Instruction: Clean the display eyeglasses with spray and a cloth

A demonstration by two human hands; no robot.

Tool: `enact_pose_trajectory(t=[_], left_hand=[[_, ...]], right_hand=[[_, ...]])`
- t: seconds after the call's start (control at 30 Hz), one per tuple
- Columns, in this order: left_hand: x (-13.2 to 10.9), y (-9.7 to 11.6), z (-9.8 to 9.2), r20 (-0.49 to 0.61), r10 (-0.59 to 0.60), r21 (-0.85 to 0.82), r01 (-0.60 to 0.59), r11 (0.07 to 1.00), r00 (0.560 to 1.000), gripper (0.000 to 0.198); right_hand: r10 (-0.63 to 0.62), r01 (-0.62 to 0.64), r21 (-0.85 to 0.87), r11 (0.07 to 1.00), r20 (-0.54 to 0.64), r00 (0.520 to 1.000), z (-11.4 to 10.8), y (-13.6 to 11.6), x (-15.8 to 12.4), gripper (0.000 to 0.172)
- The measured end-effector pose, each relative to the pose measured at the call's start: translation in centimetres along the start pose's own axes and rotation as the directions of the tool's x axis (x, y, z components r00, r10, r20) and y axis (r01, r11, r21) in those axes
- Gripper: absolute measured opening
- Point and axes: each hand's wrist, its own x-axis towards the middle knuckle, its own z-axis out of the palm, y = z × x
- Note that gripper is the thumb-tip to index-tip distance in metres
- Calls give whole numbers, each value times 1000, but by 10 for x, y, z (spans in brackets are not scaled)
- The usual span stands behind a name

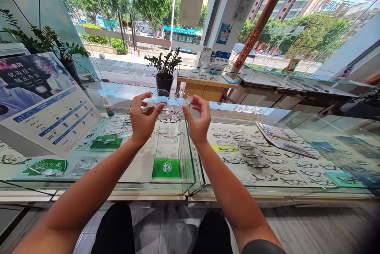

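Note:
A pair of thin-rimmed round eyeglasses (160,97) is held up above the glass display case (192,182), between my two hands. My left hand (142,118) pinches the rim on the left side, thumb below and index finger above. The right side is gripped by my right hand (198,118), with thumb and fingers at the lens edge. A whitish cloth-like thing (147,109) shows behind the left fingers; what it is I cannot tell. Under the hands, another pair of glasses (169,133) lies in the case.
Rows of eyeglass frames (258,155) fill the case. A calculator (285,140) lies on the right. To the left stand a display board (44,103) and a spray bottle (108,106). Beyond the counter is a potted plant (164,71). A green box (166,168) sits near the front edge.

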Motion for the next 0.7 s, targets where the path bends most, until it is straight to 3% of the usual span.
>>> enact_pose_trajectory(t=[0.7], left_hand=[[2, 4, -2, 6, 12, -22, -12, 1000, 1000, 54]], right_hand=[[-52, 52, -30, 998, -2, 999, -2, -3, 0, 43]])
